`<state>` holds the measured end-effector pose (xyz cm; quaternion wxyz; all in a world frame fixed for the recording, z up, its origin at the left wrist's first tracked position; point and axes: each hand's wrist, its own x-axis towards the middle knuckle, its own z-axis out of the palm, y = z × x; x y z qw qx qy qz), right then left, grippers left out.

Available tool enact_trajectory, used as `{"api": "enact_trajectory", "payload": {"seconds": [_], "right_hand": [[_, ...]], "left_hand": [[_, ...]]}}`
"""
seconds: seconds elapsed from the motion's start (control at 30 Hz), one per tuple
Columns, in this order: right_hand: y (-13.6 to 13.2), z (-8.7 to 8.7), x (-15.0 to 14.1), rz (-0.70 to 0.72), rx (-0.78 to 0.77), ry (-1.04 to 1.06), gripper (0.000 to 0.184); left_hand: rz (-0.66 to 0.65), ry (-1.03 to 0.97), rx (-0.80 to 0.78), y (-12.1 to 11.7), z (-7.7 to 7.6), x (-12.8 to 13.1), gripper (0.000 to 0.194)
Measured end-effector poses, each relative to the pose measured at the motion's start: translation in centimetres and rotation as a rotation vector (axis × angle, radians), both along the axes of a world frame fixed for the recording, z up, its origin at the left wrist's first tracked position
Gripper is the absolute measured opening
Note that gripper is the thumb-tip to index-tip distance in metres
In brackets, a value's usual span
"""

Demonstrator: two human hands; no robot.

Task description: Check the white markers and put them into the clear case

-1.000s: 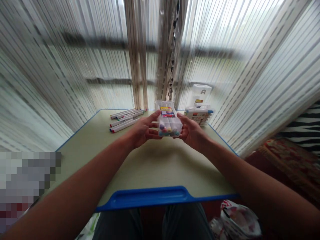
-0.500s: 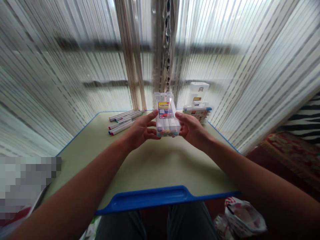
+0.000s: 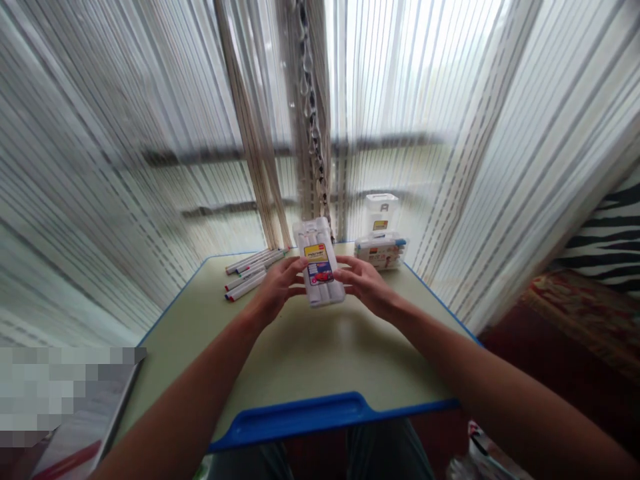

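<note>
Between my two hands a clear plastic marker case (image 3: 320,267) is held up over the table, its label turned toward me and its top leaning slightly left. White marker barrels show through its wall. My left hand (image 3: 281,283) grips the left side, thumb on the front and fingers behind. On the right side, my right hand (image 3: 369,285) closes round the case in the same way. Several white markers (image 3: 250,283) with coloured ends lie on the table to the left, just beyond my left hand.
A second marker case (image 3: 380,253) stands at the table's back right, with a clear upright box (image 3: 383,213) behind it. The pale table (image 3: 300,360) has a blue rim with a moulded tray (image 3: 300,417) in front. String curtains (image 3: 165,133) hang behind. A plastic bag (image 3: 485,453) sits low right.
The case has tilted from nearly upright to leaning left, and the coloured ends at its bottom no longer show. My view has shifted, so the table appears lower.
</note>
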<state>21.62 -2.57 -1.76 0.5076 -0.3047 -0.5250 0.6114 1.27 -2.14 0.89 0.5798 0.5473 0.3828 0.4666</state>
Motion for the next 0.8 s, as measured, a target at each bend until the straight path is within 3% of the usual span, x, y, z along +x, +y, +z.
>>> {"api": "enact_trajectory", "payload": {"seconds": [0.13,0.3,0.4,0.53,0.63,0.8], "right_hand": [[0.1,-0.1,0.1,0.044,0.019,-0.014,0.06],[0.2,0.0,0.4,0.065,0.064,-0.041,0.066],[0.8,1.1,0.9,-0.038,0.134,-0.102,0.067],[2.4,5.6,2.7,-0.227,0.313,-0.227,0.068],[4.2,10.1,3.9,-0.202,0.419,-0.355,0.08],[7.7,15.4,4.6,-0.101,0.515,-0.361,0.065]], "left_hand": [[0.077,-0.026,0.046,0.4,1.8,-0.1,0.054],[0.086,0.023,0.097,0.8,4.0,-0.6,0.096],[0.049,0.092,0.154,0.8,5.2,-0.6,0.099],[-0.013,0.171,0.281,1.4,6.9,0.3,0.095],[-0.032,0.18,0.357,2.6,8.4,1.2,0.096],[-0.012,0.187,0.45,5.5,11.4,2.5,0.098]]}}
